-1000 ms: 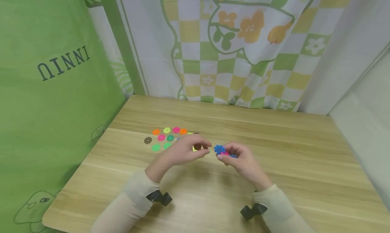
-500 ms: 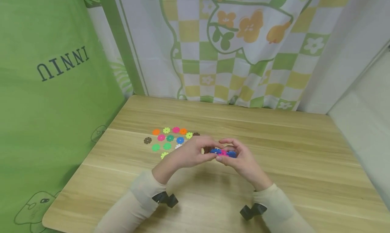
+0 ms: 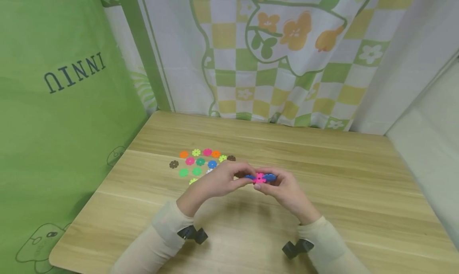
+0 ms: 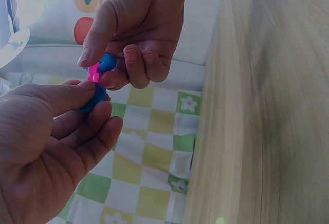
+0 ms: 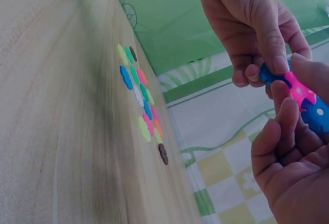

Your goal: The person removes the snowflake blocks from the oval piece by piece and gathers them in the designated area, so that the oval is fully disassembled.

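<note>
Three notched plastic interlocking discs are joined in a row above the table, a pink disc (image 3: 259, 178) between two blue ones. My left hand (image 3: 220, 182) pinches the left blue disc (image 5: 272, 75) between thumb and fingers and partly covers it. My right hand (image 3: 287, 190) grips the other end of the row, its thumb by the pink disc and the right blue disc (image 3: 269, 177) within its fingers. In the left wrist view both hands meet at the row, fingertips close together. How deep the slots are pushed in cannot be made out.
Loose discs in several colours lie flat on the wooden table (image 3: 340, 194), left of and behind my left hand; among them are an orange disc (image 3: 184, 154) and a brown disc (image 3: 173, 164). A green cloth (image 3: 71, 126) borders the left side, and a checked curtain (image 3: 261, 79) hangs behind.
A second ago my left hand was apart from the row; it has come right and taken hold of the left blue disc. Since then the row has turned, with the pink disc facing up more.
</note>
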A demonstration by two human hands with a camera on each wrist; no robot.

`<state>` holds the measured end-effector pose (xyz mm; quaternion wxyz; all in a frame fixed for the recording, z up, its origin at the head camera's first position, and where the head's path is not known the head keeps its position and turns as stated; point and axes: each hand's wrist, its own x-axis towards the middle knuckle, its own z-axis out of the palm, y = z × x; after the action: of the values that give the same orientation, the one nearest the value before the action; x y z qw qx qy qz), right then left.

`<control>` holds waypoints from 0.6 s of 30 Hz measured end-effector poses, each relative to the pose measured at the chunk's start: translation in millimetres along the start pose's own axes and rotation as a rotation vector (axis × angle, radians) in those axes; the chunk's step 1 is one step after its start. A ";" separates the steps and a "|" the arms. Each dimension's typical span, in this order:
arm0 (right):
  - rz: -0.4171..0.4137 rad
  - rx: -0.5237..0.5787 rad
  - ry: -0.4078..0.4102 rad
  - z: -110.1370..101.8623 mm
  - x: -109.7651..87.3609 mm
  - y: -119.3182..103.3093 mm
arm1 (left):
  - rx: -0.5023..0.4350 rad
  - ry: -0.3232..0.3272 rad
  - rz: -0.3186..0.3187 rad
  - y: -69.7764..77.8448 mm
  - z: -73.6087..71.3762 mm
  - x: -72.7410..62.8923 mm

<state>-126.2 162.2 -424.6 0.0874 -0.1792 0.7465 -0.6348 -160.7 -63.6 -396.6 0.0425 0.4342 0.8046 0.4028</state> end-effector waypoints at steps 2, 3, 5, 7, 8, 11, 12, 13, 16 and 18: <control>-0.005 -0.009 -0.002 1.0 0.3 -0.1 | 0.019 -0.001 0.010 -0.6 -0.4 -1.2; -0.006 -0.009 -0.004 1.4 0.5 0.0 | 0.028 -0.001 0.022 -0.8 -0.7 -1.7; -0.013 -0.010 -0.007 1.1 0.2 0.8 | 0.039 -0.004 0.052 -0.9 -1.8 -1.5; -0.023 -0.012 -0.013 0.6 -0.1 1.5 | 0.052 -0.004 0.089 -0.8 -3.2 -1.5; -0.026 -0.012 -0.017 0.4 -0.2 1.9 | 0.056 -0.004 0.108 -0.6 -4.0 -1.5; -0.034 -0.021 -0.022 0.0 -0.4 2.4 | 0.064 -0.001 0.150 -0.2 -6.0 -1.2; -0.036 -0.023 -0.023 0.0 -0.3 2.5 | 0.066 0.000 0.158 0.1 -6.6 -1.1; -0.037 -0.025 -0.024 0.0 -0.3 2.7 | 0.067 0.002 0.164 0.2 -6.9 -1.1; -0.042 -0.032 -0.022 -0.1 -0.3 3.1 | 0.068 0.009 0.170 0.7 -7.3 -0.9; -0.045 -0.035 -0.020 -0.1 -0.2 3.6 | 0.069 0.010 0.168 0.7 -7.0 -0.7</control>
<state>-126.5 162.9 -428.1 0.0774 -0.2037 0.7523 -0.6218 -162.7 -68.2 -391.5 -0.0106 0.4992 0.7789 0.3794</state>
